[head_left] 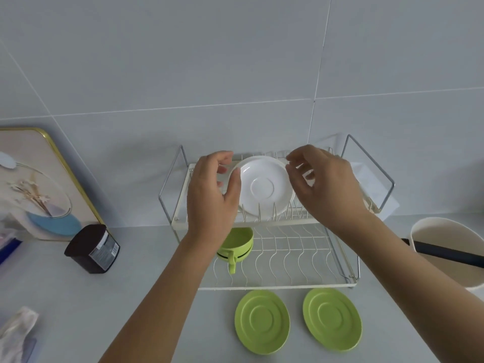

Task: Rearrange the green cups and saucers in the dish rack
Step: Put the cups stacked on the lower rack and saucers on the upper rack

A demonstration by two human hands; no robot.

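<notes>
A white saucer (264, 188) stands upright in the top tier of a two-tier white wire dish rack (288, 268). My left hand (213, 195) curls around the saucer's left edge, thumb touching the rim. My right hand (324, 182) pinches the saucer's upper right rim with its fingertips. On the lower tier, at the left, green cups (237, 243) sit stacked, one handle pointing toward me; my left wrist hides part of them. Two green saucers lie flat on the counter in front of the rack, one on the left (262, 322) and one on the right (332, 319).
A dark jar (93, 248) stands left of the rack. A framed picture (39, 184) leans on the tiled wall. A white pot with a black handle (450, 251) sits at the right. A crumpled cloth (15, 334) lies at the lower left.
</notes>
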